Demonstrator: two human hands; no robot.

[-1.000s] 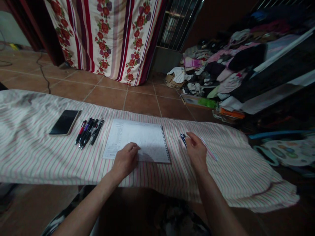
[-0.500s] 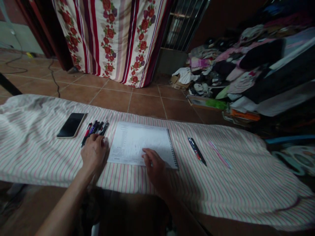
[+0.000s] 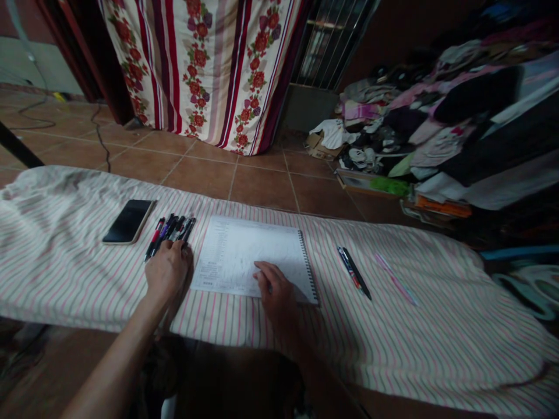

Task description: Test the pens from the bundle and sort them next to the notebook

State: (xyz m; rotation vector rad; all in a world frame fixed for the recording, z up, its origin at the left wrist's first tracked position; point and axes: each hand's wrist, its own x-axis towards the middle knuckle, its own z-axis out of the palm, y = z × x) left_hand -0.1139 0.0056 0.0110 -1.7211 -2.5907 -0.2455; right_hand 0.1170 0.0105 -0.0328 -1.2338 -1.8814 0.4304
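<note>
My left hand [image 3: 166, 269] is bent over the lower ends of a row of pens [image 3: 171, 228], its fingers close together and touching them. The pens are mostly black, with a red one and a purple one at the left. A spiral notebook [image 3: 244, 244] lies in front of me, its wire binding on the right and faint print on the page. On its lower right part rests my right hand [image 3: 276, 291], index finger stretched out and thumb apart, holding nothing that I can see.
Left of the pens lies a phone [image 3: 128, 222] with a dark screen. Two pens [image 3: 353, 272] and a pink, pale-blue stick-like item [image 3: 396, 279] lie on the striped cloth [image 3: 437, 331] at right. Beyond are a tiled floor [image 3: 201, 171], a floral curtain [image 3: 209, 75] and heaped clothes [image 3: 419, 116].
The view has turned slightly to the left. Both hands keep nearly the same places, the left at the pens and the right on the notebook.
</note>
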